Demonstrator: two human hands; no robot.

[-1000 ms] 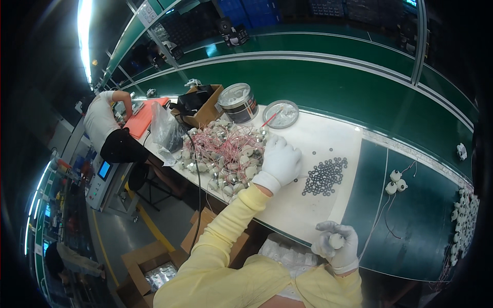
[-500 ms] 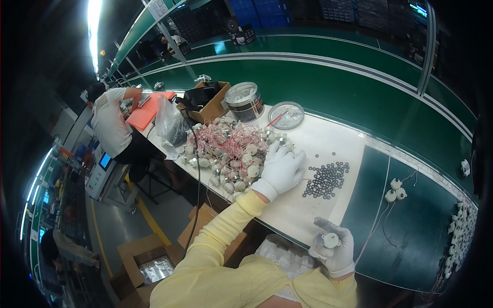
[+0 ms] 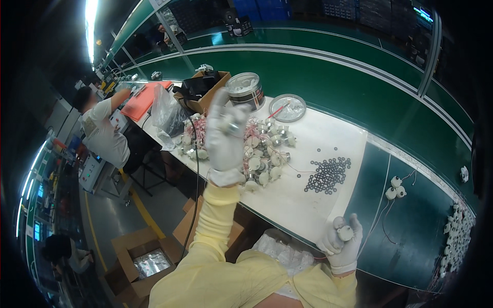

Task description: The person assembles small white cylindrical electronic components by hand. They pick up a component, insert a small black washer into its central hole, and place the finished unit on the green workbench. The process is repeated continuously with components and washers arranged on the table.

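Room between wired heap (image 3: pixel 255 163) and black rings (image 3: pixel 328 174), thin wire (image 3: pixel 299 170) across

A small, round cream-white motor (image 3: pixel 345 233) is held at lower right; a blurred silvery-white motor (image 3: pixel 232 126), left of centre.

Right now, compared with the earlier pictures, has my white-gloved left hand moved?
Yes. Your white-gloved left hand has moved leftward, away from the flat cluster of small dark rings lying on the white tabletop.

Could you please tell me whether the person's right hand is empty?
No, the gloved right hand holds a small, round whitish part at its fingers.
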